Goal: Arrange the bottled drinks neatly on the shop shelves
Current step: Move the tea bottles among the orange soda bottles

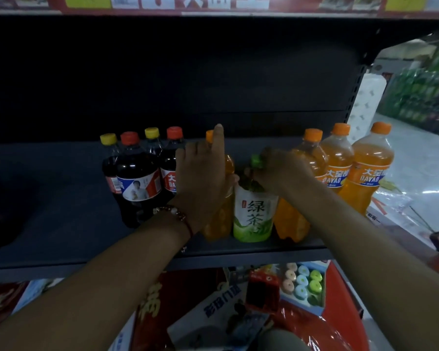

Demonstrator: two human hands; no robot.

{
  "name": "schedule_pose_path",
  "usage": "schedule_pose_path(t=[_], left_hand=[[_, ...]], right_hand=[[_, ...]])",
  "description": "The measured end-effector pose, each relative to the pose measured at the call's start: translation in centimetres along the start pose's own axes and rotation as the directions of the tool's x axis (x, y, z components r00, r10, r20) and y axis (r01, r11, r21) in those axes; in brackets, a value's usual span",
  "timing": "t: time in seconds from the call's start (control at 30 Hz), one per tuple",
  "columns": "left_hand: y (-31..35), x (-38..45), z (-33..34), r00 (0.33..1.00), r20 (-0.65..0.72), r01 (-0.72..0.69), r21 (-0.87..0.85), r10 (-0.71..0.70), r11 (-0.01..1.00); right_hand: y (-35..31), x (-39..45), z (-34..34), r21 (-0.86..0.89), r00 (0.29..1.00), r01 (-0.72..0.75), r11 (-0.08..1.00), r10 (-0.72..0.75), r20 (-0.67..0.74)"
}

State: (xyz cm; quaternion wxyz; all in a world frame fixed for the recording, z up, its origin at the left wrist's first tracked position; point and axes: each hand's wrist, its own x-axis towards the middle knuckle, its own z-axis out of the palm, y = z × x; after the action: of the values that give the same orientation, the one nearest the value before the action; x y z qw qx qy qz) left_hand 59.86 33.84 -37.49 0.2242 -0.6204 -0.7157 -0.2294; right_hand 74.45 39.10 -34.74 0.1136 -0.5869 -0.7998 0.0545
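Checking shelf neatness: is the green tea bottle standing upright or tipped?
Upright: the green tea bottle has its base flat on the shelf, while the right hand grips its neck.

Both arms reach forward from the bottom edge of the view, bare to the elbows, and come close together over the front edge of the shelf. The left hand [203,178] is turned with its back to the camera. One of its fingers [218,138] points straight up, and the others curl around something in front of it. The left wrist wears a band of beads and a red string. The right hand [279,171] sits just beside the left one, a little lower. Its fingers bend down and pinch something small and green.
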Motion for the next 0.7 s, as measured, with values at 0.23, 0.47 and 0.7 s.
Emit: schedule_pose_path(t=[0.23,0.47,0.7], left_hand=[[-0.2,-0.2,0.2,1.000,-0.028,-0.003,-0.024,0.002,1.000],[-0.8,-0.9,1.4,0.992,-0.127,-0.035,-0.092,0.023,0.995],[0.3,-2.9,-1.1,0.991,0.104,0.118,-0.389,-0.084,0.914]], right_hand=[[0.8,-3.8,4.0,0.587,0.969,0.169,0.792,-0.024,-0.247],[1.1,-3.3,6.4,0.796,0.948,0.285,0.533,-0.036,-0.315],[1.9,-5.1,2.9,0.884,0.999,-0.003,0.467,0.044,-0.020]])
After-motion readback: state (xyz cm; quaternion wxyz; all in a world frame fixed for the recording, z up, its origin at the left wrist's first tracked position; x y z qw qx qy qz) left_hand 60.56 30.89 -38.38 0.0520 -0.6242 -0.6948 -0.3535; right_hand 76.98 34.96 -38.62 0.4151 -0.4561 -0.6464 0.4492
